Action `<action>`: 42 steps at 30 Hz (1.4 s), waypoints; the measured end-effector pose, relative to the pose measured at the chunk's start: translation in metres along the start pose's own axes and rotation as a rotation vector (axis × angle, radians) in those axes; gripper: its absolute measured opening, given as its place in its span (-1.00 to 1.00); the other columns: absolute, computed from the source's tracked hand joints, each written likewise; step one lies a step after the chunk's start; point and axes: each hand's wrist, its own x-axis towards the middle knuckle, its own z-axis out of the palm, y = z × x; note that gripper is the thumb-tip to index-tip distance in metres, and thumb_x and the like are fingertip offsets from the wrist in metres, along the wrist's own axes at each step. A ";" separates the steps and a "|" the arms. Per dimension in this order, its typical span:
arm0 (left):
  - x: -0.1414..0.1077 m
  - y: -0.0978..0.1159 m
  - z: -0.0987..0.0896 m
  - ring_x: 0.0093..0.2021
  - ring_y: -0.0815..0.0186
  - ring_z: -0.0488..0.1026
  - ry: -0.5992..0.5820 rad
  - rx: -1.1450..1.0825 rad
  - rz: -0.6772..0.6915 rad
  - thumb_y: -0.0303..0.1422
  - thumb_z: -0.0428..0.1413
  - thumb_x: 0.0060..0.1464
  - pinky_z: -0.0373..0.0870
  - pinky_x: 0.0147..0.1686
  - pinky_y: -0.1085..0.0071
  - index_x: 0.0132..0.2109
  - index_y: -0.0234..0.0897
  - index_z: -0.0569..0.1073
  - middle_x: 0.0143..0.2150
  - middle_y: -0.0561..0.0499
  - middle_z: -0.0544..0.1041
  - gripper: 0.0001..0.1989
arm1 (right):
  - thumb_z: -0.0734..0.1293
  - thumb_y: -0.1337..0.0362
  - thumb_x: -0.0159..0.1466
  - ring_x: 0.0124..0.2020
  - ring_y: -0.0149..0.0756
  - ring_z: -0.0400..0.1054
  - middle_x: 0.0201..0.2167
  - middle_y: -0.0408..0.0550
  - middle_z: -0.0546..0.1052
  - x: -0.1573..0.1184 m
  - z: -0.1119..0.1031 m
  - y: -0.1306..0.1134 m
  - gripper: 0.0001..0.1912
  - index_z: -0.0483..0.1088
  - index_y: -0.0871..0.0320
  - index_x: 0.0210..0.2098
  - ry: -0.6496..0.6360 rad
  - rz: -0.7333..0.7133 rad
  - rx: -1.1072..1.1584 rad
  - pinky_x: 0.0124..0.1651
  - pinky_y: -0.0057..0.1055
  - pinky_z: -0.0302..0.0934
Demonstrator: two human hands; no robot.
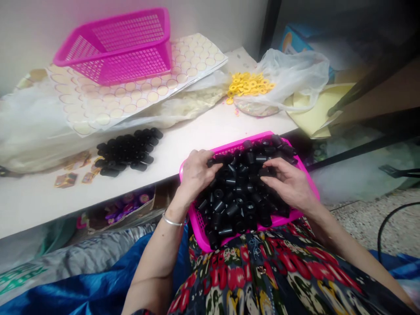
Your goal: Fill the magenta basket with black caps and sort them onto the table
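Observation:
A pink plastic basket point(201, 232) full of small black plastic cylinders point(241, 199), some with hollow ends, rests on my lap against the table edge. Over its left rim, my left hand point(198, 173) is closed, with a black cylinder between thumb and fingers. On the right side of the pile, the thumb and forefinger of my right hand point(290, 181) pinch another black cylinder. The fingertips of both hands are partly hidden among the dark pieces. A separate cluster of black cylinders point(126, 148) lies on the white table to the left.
A second pink basket point(131, 65) sits on sheets of round stickers point(193, 52) at the back of the white table point(183, 127). Yellow rings point(249, 83) lie beside a clear plastic bag point(292, 74). Small orange packets point(65, 180) are at the left. Under the table is a box with purple items point(126, 208).

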 end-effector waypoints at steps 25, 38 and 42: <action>0.003 0.018 0.025 -0.19 0.28 0.49 -0.056 -0.653 0.249 -0.43 0.28 -0.08 0.44 -0.14 0.32 0.04 -0.28 0.39 -0.17 -0.03 0.54 -0.51 | 0.45 0.26 0.11 -0.21 -0.32 0.45 -0.25 -0.12 0.55 0.037 0.029 -0.027 -0.70 0.48 0.11 -0.15 -0.002 0.025 0.521 -0.08 -0.33 0.36; 0.000 0.022 0.026 -0.22 0.30 0.48 -0.103 -0.625 0.271 -0.50 0.24 -0.08 0.44 -0.20 0.37 0.01 -0.29 0.37 -0.20 -0.01 0.52 -0.54 | 0.37 0.36 0.20 -0.14 -0.27 0.43 -0.19 -0.05 0.54 0.038 0.012 -0.028 -0.74 0.49 0.10 -0.10 -0.155 -0.259 0.203 -0.04 -0.28 0.34; 0.000 0.022 0.026 -0.24 0.31 0.48 -0.082 -0.629 0.275 -0.49 0.24 -0.08 0.44 -0.20 0.36 0.00 -0.30 0.38 -0.22 -0.01 0.51 -0.56 | 0.38 0.36 0.19 -0.13 -0.28 0.43 -0.16 -0.05 0.53 0.035 0.012 -0.024 -0.71 0.49 0.10 -0.08 -0.122 -0.178 0.265 -0.02 -0.30 0.33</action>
